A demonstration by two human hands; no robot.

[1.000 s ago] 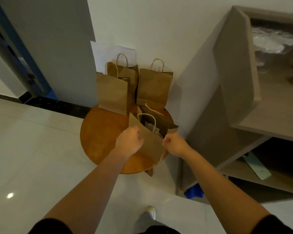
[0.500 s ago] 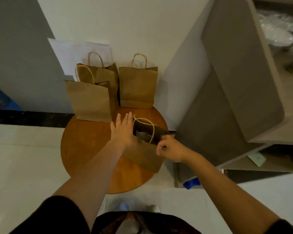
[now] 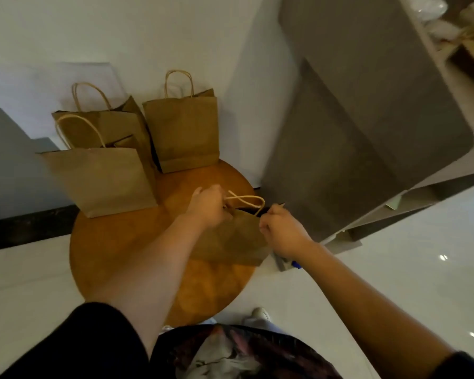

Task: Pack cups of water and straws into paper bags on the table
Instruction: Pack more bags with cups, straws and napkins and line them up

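A brown paper bag (image 3: 236,242) stands at the right edge of the round wooden table (image 3: 115,247), its twine handle up. My left hand (image 3: 207,206) grips the left side of its rim. My right hand (image 3: 281,228) pinches the right side of the rim. The bag's mouth is a dark narrow gap between my hands, and its contents are hidden. Three more brown paper bags stand at the back of the table: one at front left (image 3: 104,179), one behind it (image 3: 112,127), one at the right (image 3: 184,129). No cup or straw shows.
A grey shelf unit (image 3: 353,132) rises right beside the table, with plastic-wrapped items on its top shelf (image 3: 433,9). A white wall (image 3: 121,31) stands behind the bags. Glossy white floor (image 3: 394,269) surrounds the table. A small blue object (image 3: 296,265) lies at the shelf's foot.
My left hand, flat beside the bag half a second ago, has curled onto the rim. My right hand stays on the other side. The camera has tilted further down.
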